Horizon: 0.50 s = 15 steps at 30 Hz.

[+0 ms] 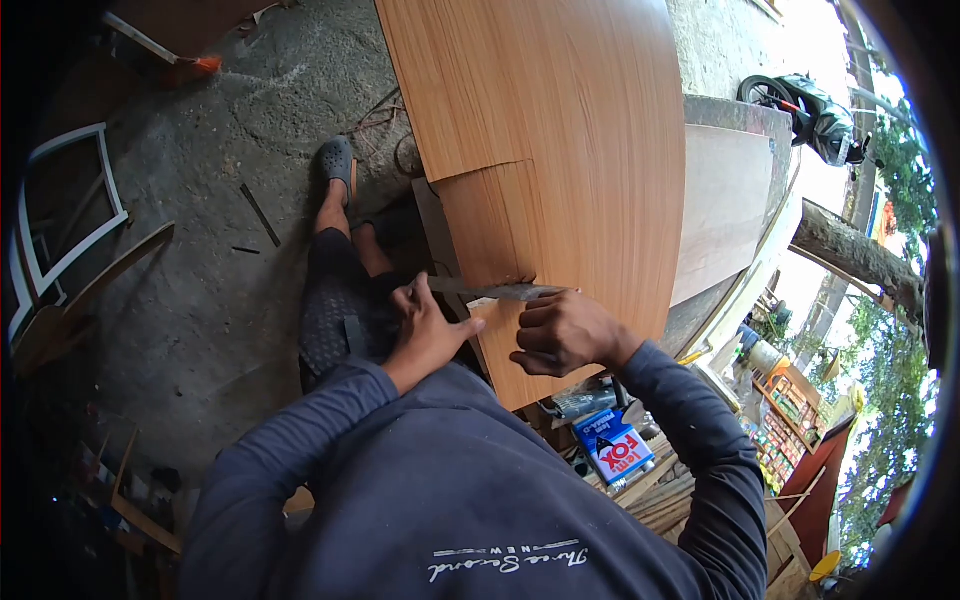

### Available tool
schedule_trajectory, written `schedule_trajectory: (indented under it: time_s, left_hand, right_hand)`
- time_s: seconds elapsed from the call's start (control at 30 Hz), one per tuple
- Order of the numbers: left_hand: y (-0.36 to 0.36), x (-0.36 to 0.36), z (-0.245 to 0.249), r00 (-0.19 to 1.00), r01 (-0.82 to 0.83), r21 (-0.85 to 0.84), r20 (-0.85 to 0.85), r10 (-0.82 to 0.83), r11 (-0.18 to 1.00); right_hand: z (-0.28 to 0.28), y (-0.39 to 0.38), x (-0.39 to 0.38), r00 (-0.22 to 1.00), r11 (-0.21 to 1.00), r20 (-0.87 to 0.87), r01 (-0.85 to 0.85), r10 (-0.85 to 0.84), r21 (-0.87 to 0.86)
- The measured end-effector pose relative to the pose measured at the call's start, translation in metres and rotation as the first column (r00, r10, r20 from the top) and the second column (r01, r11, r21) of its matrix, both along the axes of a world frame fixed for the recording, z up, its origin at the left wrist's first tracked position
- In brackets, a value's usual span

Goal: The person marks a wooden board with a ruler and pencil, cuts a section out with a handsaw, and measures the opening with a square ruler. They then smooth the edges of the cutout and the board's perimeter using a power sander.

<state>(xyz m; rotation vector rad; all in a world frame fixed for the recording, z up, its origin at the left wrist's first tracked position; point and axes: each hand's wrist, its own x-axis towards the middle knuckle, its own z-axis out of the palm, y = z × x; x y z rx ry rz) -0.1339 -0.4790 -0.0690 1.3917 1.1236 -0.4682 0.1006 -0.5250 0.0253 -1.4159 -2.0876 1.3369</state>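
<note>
A long, flat grey metal tool, apparently a file [510,292], spans the gap between my two hands across a cut edge of the wood-grain panel [600,150]. My right hand [565,335] is closed around its right end, knuckles up. At the other end, the fingers of my left hand [430,330] curl at the narrow tip while the thumb points out toward the panel. Beside the tool, a rectangular piece [490,225] with matching grain is outlined by cut lines, and a dark chipped spot shows near its corner. Whatever handle the tool has is hidden inside my right hand.
A blue and white Fox tin [612,447] stands below the panel by my right forearm. A pale board [725,200] lies beyond the panel. White frames [75,215] lean at the left. Dark strips [262,215] lie on the concrete floor. A motorcycle [810,115] is parked outside.
</note>
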Motion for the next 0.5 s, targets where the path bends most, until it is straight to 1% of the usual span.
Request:
schedule_trajectory:
  time_s: [0.03,0.07,0.13,0.17,0.27,0.37,0.47,0.5]
  left_hand:
    - [0.001,-0.004,0.005,1.000,-0.013,-0.018,-0.008,0.013,1.000]
    - [-0.002,-0.006,0.002,0.997,-0.034,-0.119,0.064,0.042,0.992]
    - [-0.009,-0.009,-0.004,0.974,-0.057,-0.322,0.191,0.124,0.945]
    - [-0.013,-0.005,-0.006,0.981,-0.011,-0.269,0.183,0.062,0.963]
    - [-0.021,0.009,-0.017,0.967,-0.120,-0.235,0.193,0.167,0.965]
    - [-0.030,0.005,-0.030,0.962,-0.100,-0.184,0.234,0.143,0.978]
    - [-0.034,0.002,-0.038,0.895,-0.198,-0.250,0.347,0.279,0.948]
    - [-0.034,0.001,-0.040,0.906,-0.182,-0.272,0.328,0.269,0.945]
  right_hand:
    - [-0.007,-0.002,-0.002,1.000,1.000,-0.003,-0.006,0.006,0.011]
    - [-0.013,-0.003,-0.001,1.000,1.000,-0.007,-0.016,0.016,0.025]
    - [-0.020,0.001,0.005,0.999,1.000,-0.042,-0.002,0.002,-0.005]
    - [-0.019,0.001,0.005,0.998,1.000,-0.059,0.015,-0.016,-0.023]
    - [-0.015,0.003,0.003,1.000,1.000,-0.011,0.005,-0.005,-0.029]
    - [-0.015,0.002,0.004,1.000,1.000,-0.023,0.000,-0.001,-0.027]
    - [-0.024,-0.002,0.010,0.999,1.000,-0.052,-0.009,0.010,0.020]
    - [-0.025,-0.004,0.012,0.998,1.000,-0.056,-0.015,0.016,0.015]
